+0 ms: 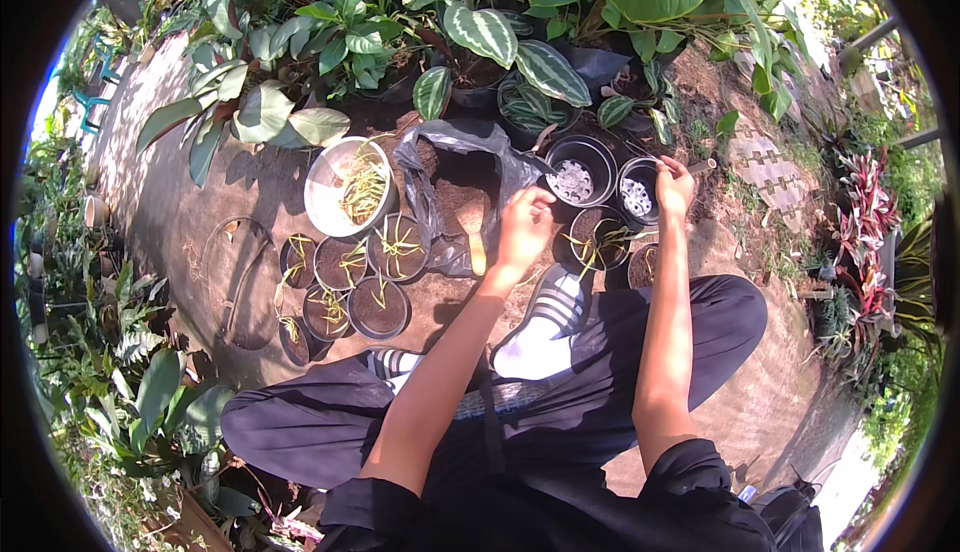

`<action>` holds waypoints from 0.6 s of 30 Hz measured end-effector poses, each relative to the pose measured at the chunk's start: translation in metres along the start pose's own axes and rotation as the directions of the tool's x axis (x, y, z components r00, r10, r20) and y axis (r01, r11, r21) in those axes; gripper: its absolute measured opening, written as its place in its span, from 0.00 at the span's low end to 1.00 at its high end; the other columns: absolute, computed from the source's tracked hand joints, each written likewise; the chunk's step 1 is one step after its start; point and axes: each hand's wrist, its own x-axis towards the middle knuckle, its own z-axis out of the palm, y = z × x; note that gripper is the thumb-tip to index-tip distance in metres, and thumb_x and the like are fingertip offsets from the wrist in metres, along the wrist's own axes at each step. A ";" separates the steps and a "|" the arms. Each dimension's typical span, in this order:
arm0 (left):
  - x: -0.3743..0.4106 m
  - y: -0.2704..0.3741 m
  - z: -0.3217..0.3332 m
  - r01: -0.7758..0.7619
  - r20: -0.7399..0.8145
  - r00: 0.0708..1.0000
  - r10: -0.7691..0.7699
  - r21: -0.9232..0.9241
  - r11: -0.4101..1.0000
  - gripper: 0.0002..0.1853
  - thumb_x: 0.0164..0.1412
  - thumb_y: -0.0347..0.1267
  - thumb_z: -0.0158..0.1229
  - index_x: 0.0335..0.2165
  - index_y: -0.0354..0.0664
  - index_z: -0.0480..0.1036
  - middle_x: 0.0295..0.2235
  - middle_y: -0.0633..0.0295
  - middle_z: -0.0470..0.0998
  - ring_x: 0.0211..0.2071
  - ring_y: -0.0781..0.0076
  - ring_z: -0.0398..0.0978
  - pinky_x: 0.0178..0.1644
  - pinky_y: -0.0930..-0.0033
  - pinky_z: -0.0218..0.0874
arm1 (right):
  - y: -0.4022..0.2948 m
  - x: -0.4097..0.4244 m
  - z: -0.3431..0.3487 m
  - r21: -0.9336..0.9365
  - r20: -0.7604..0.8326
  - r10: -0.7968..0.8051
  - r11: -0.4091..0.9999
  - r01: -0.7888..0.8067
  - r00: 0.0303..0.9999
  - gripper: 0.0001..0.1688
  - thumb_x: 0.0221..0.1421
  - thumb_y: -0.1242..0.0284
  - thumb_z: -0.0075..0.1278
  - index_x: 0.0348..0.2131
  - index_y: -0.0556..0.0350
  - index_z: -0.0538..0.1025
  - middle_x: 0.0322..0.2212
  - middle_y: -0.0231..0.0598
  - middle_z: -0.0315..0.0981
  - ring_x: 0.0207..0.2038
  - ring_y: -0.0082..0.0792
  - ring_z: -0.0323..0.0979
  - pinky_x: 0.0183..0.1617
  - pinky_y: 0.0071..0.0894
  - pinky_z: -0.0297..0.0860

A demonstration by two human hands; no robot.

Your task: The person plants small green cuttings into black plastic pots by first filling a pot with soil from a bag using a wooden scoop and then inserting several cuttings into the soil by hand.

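My right hand point(674, 186) grips the right rim of a small black plastic pot point(638, 193) with pale pieces in its bottom. My left hand point(526, 228) hovers with curled fingers beside the open black plastic bag point(461, 143); whether it holds anything cannot be told. Inside the bag, dark soil surrounds a trowel point(472, 233) with a yellowish handle. A larger black pot point(580, 171), also with pale pieces, stands between my hands. Left of the bag, a white bucket point(349, 188) holds thin yellow-green plants. Several soil-filled black pots with small seedlings point(379, 308) stand below it.
Two more planted pots point(600, 238) stand near my right knee, one partly behind my right forearm. Leafy potted plants point(480, 30) crowd the far side. A coiled hose or wire point(247, 282) lies at the left on the ground. Paving stones point(769, 165) lie at the right.
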 end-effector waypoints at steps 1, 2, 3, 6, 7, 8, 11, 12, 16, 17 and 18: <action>0.007 0.001 0.011 -0.016 0.080 0.997 0.014 0.031 0.999 0.12 0.52 0.18 0.52 0.36 0.36 0.75 0.34 0.55 0.75 0.33 0.66 0.78 0.40 0.69 0.69 | 0.004 -0.005 0.001 0.019 -0.125 0.039 0.999 -0.037 0.991 0.21 0.53 0.66 0.59 0.47 0.54 0.79 0.40 0.47 0.80 0.43 0.39 0.78 0.54 0.36 0.69; 0.019 0.011 0.040 -0.008 0.139 0.990 0.009 -0.002 1.000 0.12 0.52 0.19 0.53 0.37 0.36 0.75 0.34 0.55 0.75 0.35 0.64 0.77 0.41 0.67 0.69 | 0.043 0.021 -0.013 -0.029 -0.304 0.044 0.998 -0.055 0.952 0.26 0.49 0.67 0.58 0.49 0.54 0.77 0.46 0.52 0.74 0.50 0.47 0.73 0.58 0.41 0.66; 0.020 0.004 0.040 0.040 0.141 0.989 -0.045 0.037 0.998 0.12 0.53 0.20 0.53 0.37 0.36 0.75 0.35 0.54 0.75 0.36 0.61 0.77 0.42 0.66 0.69 | 0.018 -0.013 0.007 -0.082 -0.395 0.222 0.958 -0.275 0.891 0.31 0.45 0.69 0.56 0.52 0.54 0.75 0.48 0.54 0.69 0.53 0.53 0.68 0.60 0.45 0.64; 0.027 0.005 0.088 -0.040 0.240 0.971 0.002 0.151 0.988 0.17 0.54 0.24 0.56 0.45 0.40 0.72 0.41 0.51 0.73 0.46 0.55 0.74 0.50 0.59 0.67 | 0.052 -0.012 0.012 0.016 -0.463 0.447 0.868 -0.497 0.766 0.34 0.43 0.72 0.53 0.53 0.54 0.73 0.50 0.55 0.69 0.54 0.54 0.68 0.60 0.48 0.63; 0.025 0.004 0.097 -0.018 0.249 0.967 -0.049 0.260 0.965 0.18 0.56 0.25 0.57 0.47 0.40 0.72 0.44 0.50 0.72 0.48 0.54 0.73 0.52 0.58 0.66 | 0.051 -0.022 0.018 0.088 -0.416 0.502 0.852 -0.515 0.758 0.35 0.43 0.73 0.53 0.54 0.54 0.72 0.51 0.56 0.68 0.55 0.54 0.68 0.61 0.49 0.63; 0.025 -0.003 0.106 0.015 0.227 0.971 -0.078 0.269 0.963 0.22 0.54 0.28 0.59 0.49 0.41 0.70 0.46 0.49 0.70 0.51 0.49 0.69 0.57 0.54 0.61 | 0.049 -0.032 0.025 0.063 -0.440 0.454 0.876 -0.478 0.775 0.34 0.44 0.74 0.53 0.55 0.54 0.70 0.51 0.56 0.69 0.54 0.55 0.69 0.60 0.50 0.63; 0.025 -0.003 0.119 -0.040 0.205 0.978 -0.049 0.410 0.911 0.21 0.52 0.28 0.58 0.47 0.40 0.71 0.45 0.47 0.70 0.50 0.46 0.69 0.56 0.51 0.61 | 0.050 -0.043 0.031 0.022 -0.527 0.347 0.918 -0.396 0.776 0.31 0.47 0.76 0.54 0.53 0.54 0.70 0.48 0.56 0.71 0.52 0.56 0.70 0.58 0.53 0.63; 0.027 -0.002 0.120 -0.070 0.229 0.973 -0.036 0.440 0.895 0.22 0.51 0.28 0.59 0.48 0.39 0.71 0.45 0.48 0.70 0.50 0.47 0.68 0.57 0.51 0.59 | 0.049 -0.047 0.031 0.037 -0.538 0.350 0.919 -0.393 0.767 0.30 0.46 0.76 0.54 0.51 0.55 0.70 0.47 0.56 0.71 0.51 0.57 0.71 0.57 0.53 0.63; 0.034 -0.005 0.116 -0.115 0.233 0.972 -0.002 0.487 0.866 0.21 0.50 0.28 0.59 0.46 0.41 0.71 0.44 0.51 0.70 0.50 0.51 0.67 0.56 0.53 0.58 | 0.046 -0.052 0.033 0.054 -0.573 0.320 0.933 -0.356 0.754 0.27 0.45 0.79 0.55 0.48 0.55 0.71 0.45 0.56 0.71 0.49 0.57 0.71 0.56 0.54 0.63; 0.035 -0.008 0.112 -0.116 0.164 0.986 0.037 0.508 0.854 0.21 0.50 0.27 0.59 0.45 0.41 0.71 0.43 0.51 0.70 0.50 0.51 0.67 0.56 0.53 0.58 | 0.046 -0.052 0.034 0.048 -0.581 0.303 0.939 -0.340 0.756 0.26 0.45 0.79 0.55 0.47 0.55 0.71 0.45 0.56 0.70 0.49 0.57 0.70 0.56 0.54 0.63; 0.035 -0.009 0.107 -0.118 0.102 0.992 0.075 0.525 0.843 0.20 0.49 0.27 0.59 0.44 0.42 0.71 0.42 0.52 0.70 0.49 0.51 0.67 0.55 0.53 0.58 | 0.044 -0.050 0.034 0.049 -0.581 0.318 0.932 -0.359 0.749 0.28 0.45 0.76 0.56 0.48 0.55 0.70 0.46 0.57 0.69 0.50 0.58 0.68 0.58 0.54 0.61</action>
